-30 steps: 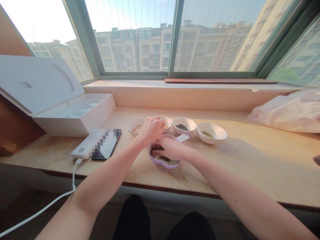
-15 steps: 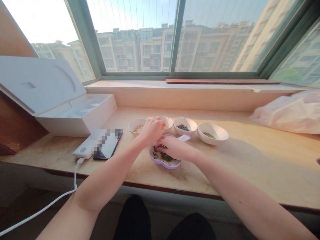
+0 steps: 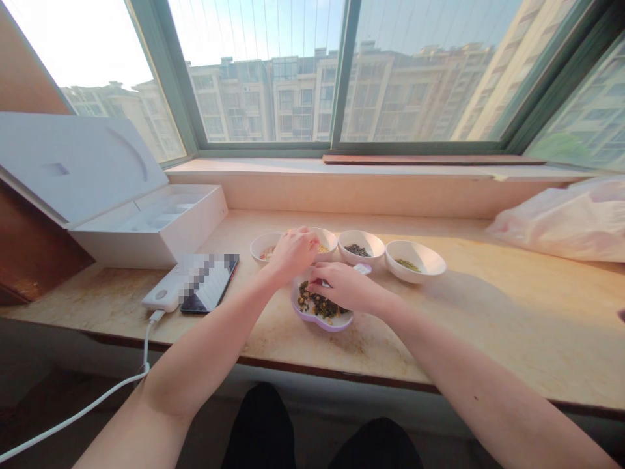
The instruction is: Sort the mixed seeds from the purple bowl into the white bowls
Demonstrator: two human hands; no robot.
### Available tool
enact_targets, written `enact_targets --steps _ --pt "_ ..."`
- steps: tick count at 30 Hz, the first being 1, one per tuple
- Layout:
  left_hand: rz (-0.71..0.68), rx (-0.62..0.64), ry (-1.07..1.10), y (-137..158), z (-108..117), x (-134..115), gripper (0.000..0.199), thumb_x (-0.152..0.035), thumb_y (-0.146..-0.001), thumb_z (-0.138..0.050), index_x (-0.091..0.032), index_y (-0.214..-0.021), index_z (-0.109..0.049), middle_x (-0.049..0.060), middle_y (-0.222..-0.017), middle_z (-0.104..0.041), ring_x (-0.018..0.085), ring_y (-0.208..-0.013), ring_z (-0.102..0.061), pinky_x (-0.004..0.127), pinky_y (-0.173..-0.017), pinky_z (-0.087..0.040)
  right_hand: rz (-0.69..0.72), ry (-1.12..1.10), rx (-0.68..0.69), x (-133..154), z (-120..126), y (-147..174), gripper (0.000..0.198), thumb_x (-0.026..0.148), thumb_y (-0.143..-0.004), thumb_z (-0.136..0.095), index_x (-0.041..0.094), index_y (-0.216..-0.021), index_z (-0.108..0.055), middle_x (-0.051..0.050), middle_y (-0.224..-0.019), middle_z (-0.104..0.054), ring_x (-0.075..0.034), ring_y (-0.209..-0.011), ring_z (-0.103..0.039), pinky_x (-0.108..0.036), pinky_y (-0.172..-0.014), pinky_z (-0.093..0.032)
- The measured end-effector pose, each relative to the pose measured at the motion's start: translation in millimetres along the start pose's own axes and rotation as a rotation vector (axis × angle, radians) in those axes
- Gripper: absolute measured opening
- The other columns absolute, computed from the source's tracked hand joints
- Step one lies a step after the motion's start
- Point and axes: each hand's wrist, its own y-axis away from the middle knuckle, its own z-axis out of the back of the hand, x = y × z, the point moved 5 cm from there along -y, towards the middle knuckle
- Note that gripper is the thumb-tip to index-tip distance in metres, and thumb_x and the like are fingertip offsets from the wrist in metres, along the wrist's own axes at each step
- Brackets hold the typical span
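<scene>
A lilac-rimmed bowl (image 3: 332, 326) near the counter's front edge holds a mix of dark, green and yellow beans or grains (image 3: 319, 305). Over this mix is my right hand (image 3: 344, 285), fingers bent down and drawn together at the tips. Any small piece between them is too small to make out. My left hand (image 3: 295, 253) hovers at a white bowl with yellow grains (image 3: 324, 247), its fingers curled together; what they hold is hidden. To its left, a bowl of reddish-white pieces (image 3: 267, 253) is partly covered by the hand.
Farther right stand a bowl of black beans (image 3: 358, 249) and a bowl of green beans (image 3: 409, 264). On the left are a phone (image 3: 209, 293), a white power bank (image 3: 161, 293) with a cable, and an opened white box (image 3: 190, 225). A plastic bag (image 3: 566, 218) lies right.
My right hand has lifted slightly from the mix, uncovering more of it. My left hand has shifted only slightly by the yellow grains.
</scene>
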Motion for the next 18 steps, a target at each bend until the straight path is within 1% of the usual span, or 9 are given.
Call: enact_targets --steps 4,7,10,13,16,18 --pt "0.025 -0.003 0.021 0 2 2 0.025 -0.018 -0.096 -0.050 -0.019 -0.096 -0.075 0.008 -0.103 -0.072 0.022 -0.094 -0.067 0.034 -0.086 -0.050 -0.009 -0.043 -0.025 -4 4 3 0.018 0.025 -0.093 -0.063 0.024 -0.081 -0.076 -0.006 -0.095 -0.074 -0.027 -0.088 -0.068 -0.040 -0.081 -0.052" --pt "0.030 0.011 0.025 1 3 1 0.025 -0.017 -0.096 -0.050 -0.019 -0.095 -0.075 0.007 -0.102 -0.072 0.022 -0.092 -0.067 0.034 -0.085 -0.050 -0.016 -0.026 -0.027 -8 5 4 0.016 0.026 -0.092 -0.065 0.024 -0.084 -0.078 -0.005 -0.094 -0.074 -0.025 -0.086 -0.068 -0.039 -0.079 -0.051" --pt "0.015 0.025 0.025 2 2 -1 0.026 -0.018 -0.097 -0.049 -0.018 -0.096 -0.075 0.008 -0.103 -0.072 0.022 -0.091 -0.067 0.034 -0.085 -0.050 -0.012 0.042 -0.008 -11 5 6 0.019 0.026 -0.093 -0.061 0.022 -0.089 -0.080 -0.006 -0.095 -0.075 -0.024 -0.087 -0.069 -0.037 -0.079 -0.050" --pt "0.009 0.032 0.026 2 2 -1 0.027 -0.020 -0.099 -0.048 -0.018 -0.098 -0.075 0.009 -0.104 -0.072 0.022 -0.093 -0.067 0.034 -0.086 -0.051 0.012 0.103 0.008 -12 3 8 0.024 0.021 -0.094 -0.057 0.022 -0.093 -0.081 -0.007 -0.101 -0.076 -0.023 -0.092 -0.070 -0.036 -0.081 -0.049" --pt "0.013 0.034 0.037 3 1 0 0.027 -0.021 -0.099 -0.049 -0.018 -0.097 -0.075 0.009 -0.105 -0.072 0.022 -0.093 -0.067 0.034 -0.087 -0.051 0.034 0.102 -0.022 -12 4 9 0.025 0.017 -0.092 -0.058 0.023 -0.094 -0.082 -0.006 -0.104 -0.077 -0.023 -0.093 -0.070 -0.035 -0.083 -0.048" --pt "0.019 0.034 0.053 3 1 1 0.026 -0.021 -0.099 -0.049 -0.018 -0.096 -0.075 0.008 -0.104 -0.072 0.021 -0.091 -0.067 0.034 -0.086 -0.051 0.053 0.063 -0.058 -11 7 10 0.023 0.017 -0.091 -0.060 0.023 -0.093 -0.082 -0.006 -0.098 -0.077 -0.021 -0.088 -0.069 -0.034 -0.081 -0.048"
